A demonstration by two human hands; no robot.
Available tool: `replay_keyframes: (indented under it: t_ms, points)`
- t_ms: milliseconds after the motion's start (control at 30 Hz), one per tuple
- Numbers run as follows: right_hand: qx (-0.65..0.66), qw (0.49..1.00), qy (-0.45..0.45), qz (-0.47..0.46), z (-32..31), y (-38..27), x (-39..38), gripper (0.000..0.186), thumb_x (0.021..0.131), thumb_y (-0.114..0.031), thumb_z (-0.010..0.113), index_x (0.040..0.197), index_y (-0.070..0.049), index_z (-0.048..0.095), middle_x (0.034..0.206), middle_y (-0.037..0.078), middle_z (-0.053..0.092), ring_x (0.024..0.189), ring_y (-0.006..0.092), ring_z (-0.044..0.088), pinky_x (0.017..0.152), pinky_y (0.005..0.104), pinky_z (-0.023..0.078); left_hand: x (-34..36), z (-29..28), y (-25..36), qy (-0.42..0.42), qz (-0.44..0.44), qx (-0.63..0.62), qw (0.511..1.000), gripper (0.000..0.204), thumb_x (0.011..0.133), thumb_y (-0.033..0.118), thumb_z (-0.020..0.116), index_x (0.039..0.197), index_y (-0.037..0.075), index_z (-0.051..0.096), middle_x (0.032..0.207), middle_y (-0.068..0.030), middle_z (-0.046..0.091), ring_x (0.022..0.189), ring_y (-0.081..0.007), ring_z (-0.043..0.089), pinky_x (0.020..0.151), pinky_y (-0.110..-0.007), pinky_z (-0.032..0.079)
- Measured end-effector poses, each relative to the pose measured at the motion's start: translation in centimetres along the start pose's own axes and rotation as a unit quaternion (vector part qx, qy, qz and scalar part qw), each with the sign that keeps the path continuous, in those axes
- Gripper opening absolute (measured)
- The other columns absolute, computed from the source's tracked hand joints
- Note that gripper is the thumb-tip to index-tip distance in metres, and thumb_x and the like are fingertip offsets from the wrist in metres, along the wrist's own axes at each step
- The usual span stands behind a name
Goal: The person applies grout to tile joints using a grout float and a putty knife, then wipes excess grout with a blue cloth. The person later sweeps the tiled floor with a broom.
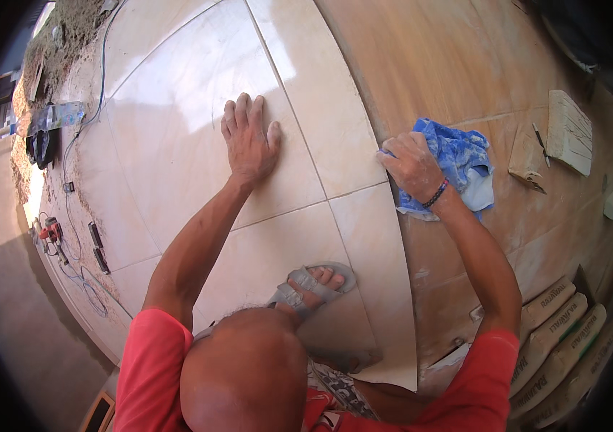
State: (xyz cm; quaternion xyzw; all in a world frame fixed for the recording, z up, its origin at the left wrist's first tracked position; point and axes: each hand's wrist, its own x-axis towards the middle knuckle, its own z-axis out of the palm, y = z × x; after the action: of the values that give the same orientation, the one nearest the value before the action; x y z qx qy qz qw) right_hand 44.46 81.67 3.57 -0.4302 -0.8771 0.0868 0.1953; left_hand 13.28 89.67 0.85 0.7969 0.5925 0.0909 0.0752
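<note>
My left hand (251, 140) rests flat on a large cream floor tile (169, 169), fingers stretched forward and thumb out to the side. Glare whitens the tile just beyond the fingertips. At the right edge of the cream tiling, my right hand (413, 167) is closed on a crumpled blue and white cloth (461, 155). A bit of blue shows by its fingertips, while most of the cloth spreads to the right over the brownish tiles (421, 65). Dark joint lines run between the cream tiles, with one crossing below both hands.
My sandalled foot (313, 284) stands on the tiles below the hands. A white block (569, 133), a pencil (541, 144) and a brown piece (527, 160) lie at right, above stacked sacks (558, 338). A red power tool (52, 230) and a cable (101, 79) lie at left.
</note>
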Motion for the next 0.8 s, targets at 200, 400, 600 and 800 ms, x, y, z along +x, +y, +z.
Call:
replay_keyframes:
  t_ms: [200,400,600,800]
  points:
    - [-0.023,0.998,-0.061,-0.013,-0.5,-0.4,1.2,0.005,0.078,-0.009,0.056,0.082,-0.01,0.06,0.085,0.005,0.053,0.083,0.0229,0.053,0.076,0.0392,0.039,-0.2,-0.5,0.4,-0.008,-0.006,-0.008,1.0,0.056,0.089,0.03,0.052,0.138,0.006,0.037,0.146,-0.0183,0.026,0.138,-0.0417,0.015,0.112,-0.053,0.014]
    - [-0.069,0.997,-0.035,0.009,1.0,4.5,7.9,0.006,0.08,-0.01,0.054,0.075,-0.012,0.058,0.084,0.004,0.052,0.083,0.0219,0.053,0.074,0.0378,0.039,0.3,-0.4,0.8,0.0,-0.001,-0.011,1.0,0.056,0.089,0.028,0.052,0.138,0.006,0.036,0.145,-0.0189,0.028,0.137,-0.0418,0.017,0.111,-0.053,0.016]
    - [-0.023,0.988,-0.139,-0.063,-0.8,0.9,3.5,0.007,0.08,-0.012,0.054,0.074,-0.013,0.058,0.083,0.003,0.052,0.084,0.0213,0.052,0.074,0.0378,0.039,0.1,-0.8,0.6,-0.01,-0.015,-0.003,1.0,0.056,0.09,0.028,0.052,0.139,0.007,0.035,0.146,-0.0191,0.027,0.137,-0.0416,0.017,0.111,-0.053,0.016]
    - [-0.078,0.99,-0.119,-0.012,0.4,5.0,10.0,0.007,0.079,-0.009,0.053,0.076,-0.013,0.059,0.083,0.003,0.054,0.084,0.0215,0.053,0.073,0.0383,0.039,0.4,-0.8,0.7,-0.022,-0.02,-0.012,1.0,0.058,0.09,0.029,0.052,0.14,0.008,0.034,0.147,-0.019,0.027,0.138,-0.042,0.016,0.111,-0.054,0.015]
